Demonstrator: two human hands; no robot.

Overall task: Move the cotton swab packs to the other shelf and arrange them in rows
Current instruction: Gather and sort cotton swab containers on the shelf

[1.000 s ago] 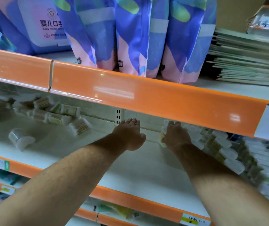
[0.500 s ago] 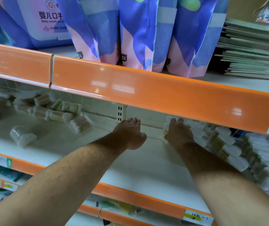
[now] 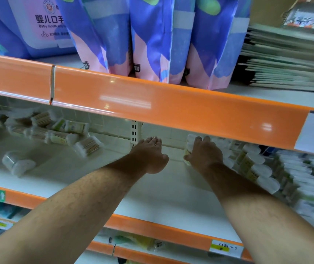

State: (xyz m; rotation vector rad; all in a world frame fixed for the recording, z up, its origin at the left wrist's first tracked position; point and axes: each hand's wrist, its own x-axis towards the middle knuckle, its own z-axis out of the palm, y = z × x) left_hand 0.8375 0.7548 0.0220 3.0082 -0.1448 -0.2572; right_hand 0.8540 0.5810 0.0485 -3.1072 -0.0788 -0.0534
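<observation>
Reaching deep under the orange strip [image 3: 171, 103] of the upper shelf, both bare forearms stretch over the white shelf [image 3: 171, 197] towards its back wall. The left hand [image 3: 148, 156] lies palm down with its fingers straight and close together, the tips near the slotted post [image 3: 134, 133] at the back; it holds nothing. Just beside it, the right hand [image 3: 204, 155] is clamped on a cotton swab pack [image 3: 188, 145], its fingers draped over the top and its thumb pressed against the pack's near left side. This pack stands at the left end of the rows of packs [image 3: 253, 164], which run along the right part of the shelf from the back towards the front edge, white lids and green-and-yellow labels showing, though blur hides their finer detail. The two hands are apart, with a narrow stretch of bare shelf between them.

Well to the left, on the next section of the same level, a loose heap of packs [image 3: 57, 130] lies at all angles, the wooden sticks visible through the clear wrapping. Nearer the front there, two round tubs [image 3: 18, 164] lie tipped on their sides, touching each other.

On the upper shelf, blue and pink wipe bags [image 3: 152, 39] stand upright side by side, and a stack of flat packets [image 3: 289, 61] lies to their right. A yellow-marked price label [image 3: 225, 248] sits on the white shelf's front edge.
</observation>
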